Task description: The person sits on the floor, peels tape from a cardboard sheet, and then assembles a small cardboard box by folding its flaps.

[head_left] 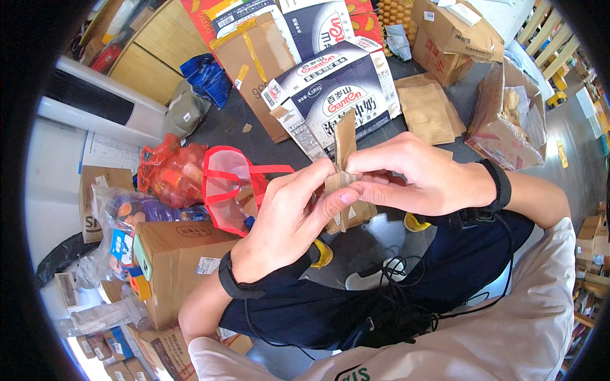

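Head view: left hand (289, 206) and right hand (422, 174) pinch cardboard (345, 136).

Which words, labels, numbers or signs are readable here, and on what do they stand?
I copy no wording, only where print stands:
Nearer blue-and-white carton: large, clear characters and letters.
Large brown box, left: label too small to read.
White shirt: letters partly cut off below.
Held cardboard: no readable print.

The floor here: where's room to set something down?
A floor patch between the blue bag and red-trimmed bag bears just a cardboard scrap; more lies right of the open box, around a yellow item. Crowded: left, by the mesh bag, and beyond the left hand and right hand, at the printed carton.
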{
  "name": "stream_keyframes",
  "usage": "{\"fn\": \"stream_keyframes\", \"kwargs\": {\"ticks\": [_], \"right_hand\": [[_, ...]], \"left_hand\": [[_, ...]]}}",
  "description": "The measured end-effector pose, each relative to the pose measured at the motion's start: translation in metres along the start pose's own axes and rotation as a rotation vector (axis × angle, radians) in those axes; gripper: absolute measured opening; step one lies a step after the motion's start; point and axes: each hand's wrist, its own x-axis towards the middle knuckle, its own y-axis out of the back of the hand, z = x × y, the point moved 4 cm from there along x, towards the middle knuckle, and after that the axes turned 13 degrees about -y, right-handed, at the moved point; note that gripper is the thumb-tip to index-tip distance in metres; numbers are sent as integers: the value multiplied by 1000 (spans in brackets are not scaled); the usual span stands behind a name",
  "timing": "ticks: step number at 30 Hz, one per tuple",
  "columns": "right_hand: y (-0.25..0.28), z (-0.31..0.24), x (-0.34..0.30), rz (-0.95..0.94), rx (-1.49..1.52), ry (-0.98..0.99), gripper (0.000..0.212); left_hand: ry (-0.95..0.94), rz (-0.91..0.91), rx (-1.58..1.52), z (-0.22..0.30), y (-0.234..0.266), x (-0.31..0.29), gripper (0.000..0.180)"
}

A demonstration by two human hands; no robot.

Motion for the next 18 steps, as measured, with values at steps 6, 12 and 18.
{"fn": "stream_keyframes", "kwargs": {"ticks": [6,12,18], "right_hand": [[2,3,0,-11,64,-41,23],[7,-1,0,-51,137,-22,21],[7,-1,0,-90,231,-32,21]], "left_hand": [[-35,54,-130,-3,0,-1,14],[-21,80,-229,2,0,-3,12],[-43,58,-191,6,1,-2,11]]}}
